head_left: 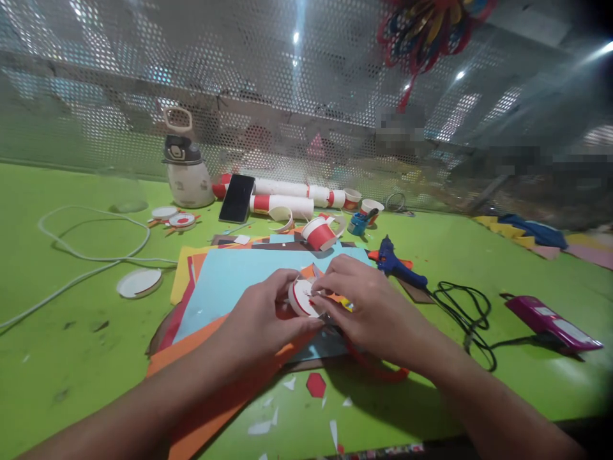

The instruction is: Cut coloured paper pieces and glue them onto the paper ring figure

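Note:
Over the stacked sheets, my left hand [263, 310] curls its thumb and fingers around the edge of a small round white paper piece [301, 296] with a red rim, which looks like a cup base. Closed in a pinch, the fingertips of my right hand [368, 303] are at the face of this piece; what they hold is too small to make out. Bits of orange and yellow show behind the fingers. Beneath both hands lie a light blue sheet [230, 275] and an orange sheet [211, 396]. A red-and-white paper cup [319, 234] lies tipped just beyond.
To the right are a blue glue gun [400, 267], its black cord and a magenta power strip [550, 322]. A phone [237, 198], white tubes [287, 206] and a bottle [188, 182] stand behind. At left are a white cable [96, 260] and a white disc [138, 283].

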### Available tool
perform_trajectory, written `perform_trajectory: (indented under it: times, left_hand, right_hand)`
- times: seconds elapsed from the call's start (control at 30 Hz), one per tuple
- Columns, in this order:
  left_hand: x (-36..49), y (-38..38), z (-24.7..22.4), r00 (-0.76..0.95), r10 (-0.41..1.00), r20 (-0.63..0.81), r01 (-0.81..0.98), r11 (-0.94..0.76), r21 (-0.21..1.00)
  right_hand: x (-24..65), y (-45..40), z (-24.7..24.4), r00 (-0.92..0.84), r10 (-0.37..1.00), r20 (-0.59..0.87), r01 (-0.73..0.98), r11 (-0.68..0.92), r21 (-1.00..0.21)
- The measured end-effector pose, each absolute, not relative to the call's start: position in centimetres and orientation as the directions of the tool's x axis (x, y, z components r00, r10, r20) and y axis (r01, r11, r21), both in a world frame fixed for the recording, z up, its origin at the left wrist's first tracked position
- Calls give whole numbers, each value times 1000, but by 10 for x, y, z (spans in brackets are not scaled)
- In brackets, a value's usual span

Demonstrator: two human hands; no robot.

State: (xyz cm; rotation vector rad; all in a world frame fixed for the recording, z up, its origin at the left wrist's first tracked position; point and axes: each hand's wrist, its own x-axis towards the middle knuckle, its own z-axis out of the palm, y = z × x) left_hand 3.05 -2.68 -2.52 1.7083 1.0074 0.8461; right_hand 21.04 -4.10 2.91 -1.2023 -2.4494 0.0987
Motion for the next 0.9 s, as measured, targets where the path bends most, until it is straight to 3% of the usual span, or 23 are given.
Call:
perform_trajectory:
  times: [0.23,0.4,0.53,0.63,0.73,0.9]
  left_hand:
    - [33,-31,-23,419,903,93,245,-211,946]
    - [32,-30,-22,423,899,111,253,-235,938]
    - [31,-29,-22,407,907,106,232,-215,949]
    - [32,-29,-19,422,904,65,95,-116,989]
    - [34,-29,-16,457,889,15,-29,-2,1000]
    - [35,-30,-14,463,886,-20,-90,70,993]
  right_hand:
    - [208,-43,24,-573,770,280,789,610,-64]
    - [209,-43,23,-578,754,310,777,626,-73]
    - [209,-46,27,-522,760,387,722,636,-274]
    - [210,-47,32,-422,808,412,654,586,-479]
    - [212,-43,32,-324,873,365,605,487,-629]
    - [218,-29,24,-198,951,236,445,302,-843]
